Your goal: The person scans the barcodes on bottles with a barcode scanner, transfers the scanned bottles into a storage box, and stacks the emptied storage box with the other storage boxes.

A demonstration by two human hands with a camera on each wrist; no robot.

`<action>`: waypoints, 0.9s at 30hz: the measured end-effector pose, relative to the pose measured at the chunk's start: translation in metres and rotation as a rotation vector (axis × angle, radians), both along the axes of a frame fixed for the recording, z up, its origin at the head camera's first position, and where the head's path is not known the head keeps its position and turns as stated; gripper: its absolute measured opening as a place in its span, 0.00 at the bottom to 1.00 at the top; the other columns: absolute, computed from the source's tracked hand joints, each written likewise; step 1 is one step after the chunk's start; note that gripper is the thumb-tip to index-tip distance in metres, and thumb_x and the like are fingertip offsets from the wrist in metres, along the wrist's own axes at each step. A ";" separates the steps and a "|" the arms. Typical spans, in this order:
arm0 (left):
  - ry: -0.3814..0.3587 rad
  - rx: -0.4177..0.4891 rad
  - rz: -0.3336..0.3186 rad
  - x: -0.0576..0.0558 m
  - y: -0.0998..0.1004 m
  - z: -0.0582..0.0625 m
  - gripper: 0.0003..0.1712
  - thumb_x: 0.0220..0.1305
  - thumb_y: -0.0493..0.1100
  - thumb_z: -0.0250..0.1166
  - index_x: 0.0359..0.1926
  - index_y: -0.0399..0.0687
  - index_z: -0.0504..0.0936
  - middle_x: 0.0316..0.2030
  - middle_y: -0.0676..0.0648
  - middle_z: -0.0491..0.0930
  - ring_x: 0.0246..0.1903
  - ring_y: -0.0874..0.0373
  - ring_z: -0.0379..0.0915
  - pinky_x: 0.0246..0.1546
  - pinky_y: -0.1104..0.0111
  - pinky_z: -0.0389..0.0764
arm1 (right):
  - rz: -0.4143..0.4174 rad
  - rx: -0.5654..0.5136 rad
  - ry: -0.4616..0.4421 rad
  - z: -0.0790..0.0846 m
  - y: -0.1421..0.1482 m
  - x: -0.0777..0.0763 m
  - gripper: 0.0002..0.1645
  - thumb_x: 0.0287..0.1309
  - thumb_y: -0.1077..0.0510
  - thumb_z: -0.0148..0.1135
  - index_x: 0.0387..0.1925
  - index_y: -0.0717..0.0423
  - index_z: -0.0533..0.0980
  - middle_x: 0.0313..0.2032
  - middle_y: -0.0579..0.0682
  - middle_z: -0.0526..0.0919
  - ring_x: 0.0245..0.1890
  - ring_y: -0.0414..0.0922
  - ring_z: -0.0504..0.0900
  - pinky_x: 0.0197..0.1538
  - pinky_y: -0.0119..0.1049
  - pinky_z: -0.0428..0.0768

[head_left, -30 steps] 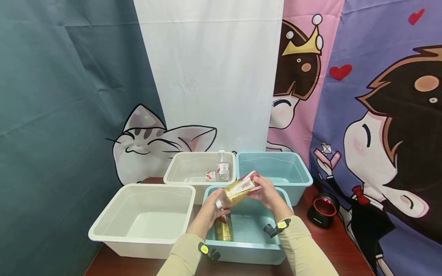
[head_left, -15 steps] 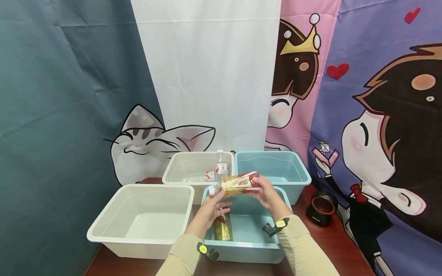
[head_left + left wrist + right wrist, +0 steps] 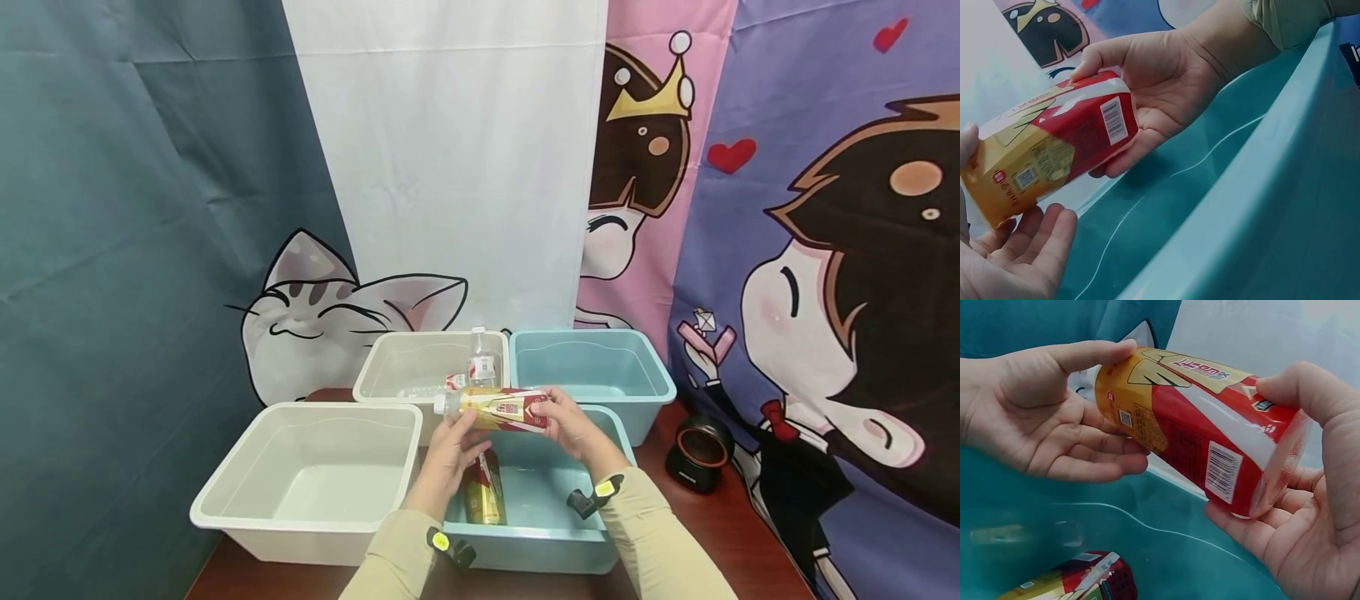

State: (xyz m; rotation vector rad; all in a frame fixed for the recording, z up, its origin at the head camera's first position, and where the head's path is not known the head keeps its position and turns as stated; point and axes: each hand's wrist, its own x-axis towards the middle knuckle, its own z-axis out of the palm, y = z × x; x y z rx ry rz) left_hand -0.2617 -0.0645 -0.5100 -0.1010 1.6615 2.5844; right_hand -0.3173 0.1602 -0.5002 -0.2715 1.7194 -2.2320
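Observation:
A bottle with a red and gold label (image 3: 498, 409) and a white cap lies nearly level above the front blue bin (image 3: 536, 550), cap to the left. My right hand (image 3: 576, 430) grips its red base end, thumb above and fingers below. At the neck end my left hand (image 3: 447, 454) holds it, the thumb (image 3: 1100, 353) pressing on top and the fingers loosely under it. A barcode and a small square code show on the label in both wrist views. Inside the front blue bin, a similar red and gold bottle (image 3: 485, 493) lies at the left side.
A white bin (image 3: 300, 527) stands left of the front blue bin. Behind are a smaller white bin (image 3: 390, 354) with clear bottles (image 3: 482, 367) and another blue bin (image 3: 648, 375). A black round device (image 3: 699, 454) sits right on the brown table (image 3: 738, 533). A printed curtain hangs behind.
The bottle has turned from tilted, cap low, to nearly level, and its cap end has moved left. My left hand loosened and shifted along the neck end; my right hand kept its grip.

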 end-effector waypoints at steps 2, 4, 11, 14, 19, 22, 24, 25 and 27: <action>0.010 0.007 0.014 0.000 0.000 0.000 0.37 0.69 0.53 0.66 0.67 0.35 0.63 0.48 0.44 0.80 0.46 0.54 0.82 0.63 0.46 0.74 | 0.004 0.011 0.001 0.000 -0.001 0.000 0.31 0.59 0.62 0.60 0.62 0.63 0.62 0.51 0.57 0.77 0.45 0.45 0.84 0.47 0.35 0.86; 0.021 0.009 0.017 0.000 0.000 0.000 0.37 0.69 0.52 0.65 0.68 0.34 0.62 0.50 0.43 0.79 0.46 0.55 0.82 0.63 0.47 0.75 | 0.004 0.019 0.003 -0.001 -0.002 0.000 0.31 0.58 0.62 0.61 0.61 0.62 0.62 0.51 0.57 0.77 0.45 0.45 0.84 0.46 0.35 0.86; 0.011 0.074 0.020 0.001 0.000 0.001 0.38 0.70 0.46 0.62 0.72 0.34 0.57 0.55 0.39 0.74 0.48 0.53 0.80 0.62 0.50 0.77 | 0.062 0.039 0.043 -0.001 -0.001 -0.001 0.35 0.62 0.60 0.60 0.67 0.64 0.57 0.53 0.56 0.76 0.45 0.44 0.84 0.46 0.34 0.86; 0.010 0.112 0.008 0.002 -0.001 0.001 0.39 0.67 0.43 0.61 0.73 0.36 0.56 0.55 0.39 0.72 0.49 0.52 0.80 0.64 0.49 0.75 | 0.086 0.032 0.068 -0.001 0.000 -0.001 0.37 0.67 0.55 0.54 0.71 0.62 0.54 0.54 0.57 0.76 0.45 0.44 0.84 0.46 0.35 0.85; 0.012 0.108 -0.050 0.001 -0.001 0.002 0.42 0.63 0.38 0.60 0.75 0.36 0.54 0.54 0.42 0.74 0.49 0.53 0.79 0.65 0.49 0.73 | 0.084 0.078 0.121 0.001 0.002 -0.001 0.34 0.73 0.47 0.44 0.72 0.60 0.56 0.60 0.63 0.75 0.51 0.46 0.83 0.50 0.37 0.84; 0.015 0.096 -0.088 0.001 -0.002 0.002 0.42 0.61 0.37 0.60 0.74 0.36 0.55 0.53 0.44 0.74 0.49 0.53 0.79 0.65 0.50 0.74 | 0.075 0.114 0.143 0.002 0.002 0.000 0.35 0.74 0.42 0.42 0.70 0.61 0.59 0.64 0.68 0.73 0.55 0.50 0.81 0.55 0.41 0.82; 0.020 0.089 -0.103 0.001 -0.002 0.002 0.42 0.61 0.37 0.60 0.74 0.36 0.56 0.53 0.44 0.74 0.49 0.53 0.78 0.65 0.50 0.74 | 0.067 0.132 0.149 0.002 0.003 0.000 0.36 0.74 0.39 0.42 0.69 0.61 0.61 0.64 0.68 0.74 0.56 0.52 0.81 0.56 0.43 0.82; 0.022 0.085 -0.111 0.001 -0.002 0.002 0.42 0.60 0.38 0.60 0.74 0.36 0.56 0.52 0.45 0.75 0.49 0.54 0.78 0.65 0.51 0.74 | 0.067 0.137 0.146 0.002 0.003 0.000 0.36 0.73 0.39 0.43 0.68 0.60 0.62 0.63 0.68 0.74 0.56 0.52 0.81 0.56 0.43 0.82; 0.032 0.074 -0.133 0.001 -0.002 0.002 0.41 0.60 0.37 0.60 0.73 0.36 0.57 0.52 0.45 0.76 0.49 0.54 0.78 0.64 0.52 0.75 | 0.070 0.147 0.139 0.002 0.002 0.000 0.36 0.73 0.38 0.44 0.67 0.60 0.64 0.61 0.66 0.77 0.54 0.51 0.82 0.55 0.43 0.82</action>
